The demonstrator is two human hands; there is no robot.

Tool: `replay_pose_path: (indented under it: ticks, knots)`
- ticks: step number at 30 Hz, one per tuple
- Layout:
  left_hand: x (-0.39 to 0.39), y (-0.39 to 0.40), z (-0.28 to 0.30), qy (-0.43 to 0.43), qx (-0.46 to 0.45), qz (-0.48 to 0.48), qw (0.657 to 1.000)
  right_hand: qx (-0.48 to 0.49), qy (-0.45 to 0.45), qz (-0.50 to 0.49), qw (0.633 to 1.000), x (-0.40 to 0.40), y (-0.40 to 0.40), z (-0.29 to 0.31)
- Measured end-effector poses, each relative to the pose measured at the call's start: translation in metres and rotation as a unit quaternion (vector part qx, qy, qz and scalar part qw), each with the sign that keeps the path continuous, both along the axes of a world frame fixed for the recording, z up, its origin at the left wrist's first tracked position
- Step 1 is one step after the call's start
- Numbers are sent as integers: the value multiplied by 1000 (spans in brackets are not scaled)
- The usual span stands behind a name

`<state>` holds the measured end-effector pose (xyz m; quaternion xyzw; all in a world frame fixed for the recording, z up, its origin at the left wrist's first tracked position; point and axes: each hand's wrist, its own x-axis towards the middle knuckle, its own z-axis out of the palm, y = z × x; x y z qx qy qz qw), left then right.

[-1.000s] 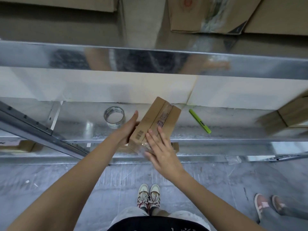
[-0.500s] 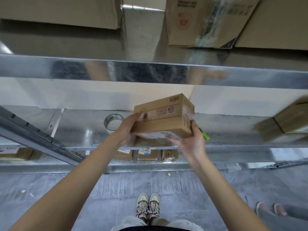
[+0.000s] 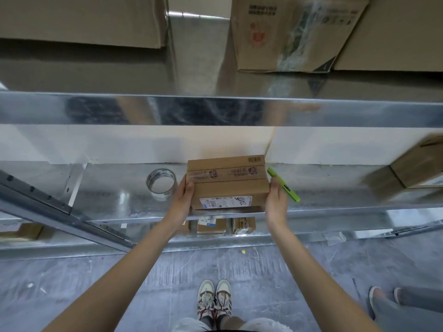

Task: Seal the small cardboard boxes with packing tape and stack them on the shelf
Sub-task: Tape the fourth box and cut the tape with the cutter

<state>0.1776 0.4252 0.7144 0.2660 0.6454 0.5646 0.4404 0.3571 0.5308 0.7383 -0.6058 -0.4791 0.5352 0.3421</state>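
Note:
A small taped cardboard box (image 3: 227, 180) with a white shipping label on its near face sits square on the middle metal shelf (image 3: 115, 200), close to the white back wall. My left hand (image 3: 183, 198) grips its left end and my right hand (image 3: 276, 200) grips its right end, thumbs on top. A roll of clear packing tape (image 3: 161, 184) stands on the shelf just left of the box. A green utility knife (image 3: 286, 188) lies right of the box, partly behind my right hand.
More small boxes (image 3: 211, 225) sit on the lower shelf beneath. Large cartons (image 3: 294, 32) fill the upper shelf. Another box (image 3: 419, 164) stands at the shelf's right end. A diagonal steel brace (image 3: 60, 212) crosses at left. Another person's shoes (image 3: 386, 300) are on the floor at right.
I turned the box level, gripped it at both ends and moved it back onto the middle shelf toward the wall; earlier my hands held it tilted at the shelf's front.

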Motion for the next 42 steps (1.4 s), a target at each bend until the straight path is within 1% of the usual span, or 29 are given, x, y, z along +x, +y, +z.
replay_pose_path:
  ticks: [1,2,3,4,5,6,7,8,9,11,14,17,19,21,24,26,28,31,34,36,37,38,39,40,41,42]
  knots:
    - [2,-1,0,3,-1,0,1000,50,-14,-14,999,2,0,0]
    - [4,0,0,10,-10,2,1000,101,-41,-8,994,4,0,-1]
    - [5,1,-1,17,-20,0,1000,151,-98,30,983,7,1,-4]
    - [8,3,-1,19,-29,-6,999,196,-197,100,955,8,-2,-9]
    - [11,5,-2,14,-33,-9,999,230,-315,179,903,8,-6,-13]
    - [13,7,-4,11,-31,-7,999,252,-408,236,845,8,-10,-21]
    - [16,8,-3,11,-31,-4,999,253,-461,262,809,7,-12,-26]
    - [17,8,-2,7,-28,-4,1000,248,-485,264,796,5,-13,-28]
    - [16,8,-2,-4,-28,-11,1000,240,-496,261,793,2,-13,-28]
    - [10,6,-7,-16,-41,-53,998,226,-497,261,796,-5,-11,-26]
    - [1,4,-10,-9,-84,-108,990,220,-492,276,796,-15,-11,-21]
    - [2,5,-8,-17,-79,-102,992,228,-483,302,789,-20,-12,-20]
    - [5,6,-8,-17,-75,-93,993,241,-484,323,777,-20,-8,-19]
    - [7,6,-6,-14,-69,-87,994,247,-466,370,765,-24,-7,-15]
    - [8,6,-5,-1,-67,-82,994,250,-411,461,746,-47,-13,-9]
    - [10,7,0,6,-71,-94,993,256,-385,505,729,-66,-17,-5]
    - [12,9,2,47,-78,-105,990,262,-370,539,710,-81,-18,-3]
    - [11,10,3,112,-91,-108,984,258,-358,565,697,-96,-18,-1]
    - [10,11,0,122,-98,-118,981,263,-377,564,686,-99,-19,-5]
    - [9,11,3,104,-102,-109,983,244,-353,576,696,-98,-17,-1]
    - [9,9,5,82,-101,-110,985,228,-320,577,717,-96,-15,3]
    - [8,8,6,52,-96,-113,988,215,-277,564,748,-91,-12,10]
    - [6,7,3,23,-98,-114,988,204,-232,530,790,-83,-7,16]
    - [3,7,1,9,-103,-113,988,193,-194,472,838,-72,-2,21]
    - [1,5,-1,5,-112,-111,987,180,-161,392,888,-59,4,22]
    - [-1,4,-3,4,-121,-109,987,168,-132,300,930,-43,11,21]
